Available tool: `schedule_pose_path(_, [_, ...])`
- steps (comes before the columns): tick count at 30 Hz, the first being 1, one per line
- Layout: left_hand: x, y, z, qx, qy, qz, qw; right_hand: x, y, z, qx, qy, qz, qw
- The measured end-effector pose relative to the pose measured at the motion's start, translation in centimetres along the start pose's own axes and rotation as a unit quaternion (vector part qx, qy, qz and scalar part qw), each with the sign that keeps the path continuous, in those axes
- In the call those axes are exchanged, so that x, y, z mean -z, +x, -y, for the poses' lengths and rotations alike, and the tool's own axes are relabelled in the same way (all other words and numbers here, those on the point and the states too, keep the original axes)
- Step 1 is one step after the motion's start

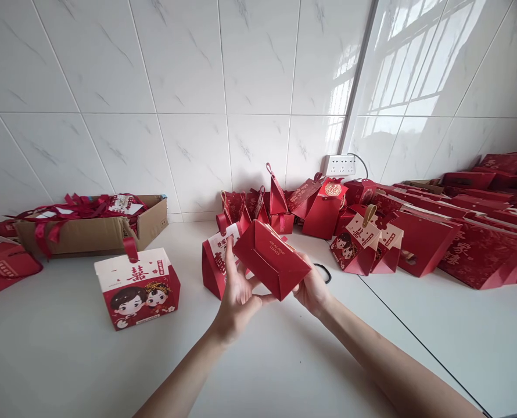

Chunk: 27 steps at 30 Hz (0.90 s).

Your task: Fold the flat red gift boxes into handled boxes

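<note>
A red gift box (271, 255) is tilted up between both hands, its bottom with small gold print turned toward me. At its left side my left hand (236, 299) supports it, index finger raised along the edge and thumb near the lower corner. My right hand (313, 290) grips the right end, its fingers mostly hidden behind the box. Just behind stands a red and white box (212, 270), partly covered by my left hand. Further left, a gift box with two cartoon faces (143, 290) sits upright with a red ribbon loop on top.
A cardboard carton (97, 237) of red ribbons and tags stands at the back left, beside a red box (6, 267). Several gift boxes (322, 212) line the tiled wall. More red boxes (480, 255) fill the right side. A power strip (340, 165) rests against the wall.
</note>
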<state>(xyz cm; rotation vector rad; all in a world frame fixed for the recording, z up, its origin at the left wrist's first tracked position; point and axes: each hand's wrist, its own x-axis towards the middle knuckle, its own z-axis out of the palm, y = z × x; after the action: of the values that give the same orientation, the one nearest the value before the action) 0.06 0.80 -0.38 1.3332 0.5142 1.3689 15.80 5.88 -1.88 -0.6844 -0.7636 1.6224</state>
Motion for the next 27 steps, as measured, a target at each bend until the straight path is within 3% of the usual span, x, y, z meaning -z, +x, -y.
schedule_pose_path(6, [-0.2,0.3,0.2,-0.012,0.033,-0.033,0.999,0.0,-0.2,0.0,-0.005,-0.022,0.004,1.0])
schedule_pose_path(10, [-0.4,0.2,-0.1,-0.008,0.036,-0.025,0.999,-0.1,-0.4,0.0,0.005,-0.025,0.004,1.0])
schedule_pose_path(17, [-0.8,-0.1,-0.7,-0.015,0.004,-0.014,1.0,-0.6,-0.9,0.3,-0.004,-0.02,0.065,0.998])
schedule_pose_path(21, [-0.6,0.0,-0.4,-0.016,0.039,-0.024,0.999,-0.5,-0.9,0.2,-0.002,-0.032,0.093,0.995])
schedule_pose_path(27, [-0.1,0.0,0.2,-0.022,0.081,-0.023,0.996,-1.1,-1.2,0.4,0.028,-0.034,0.068,0.997])
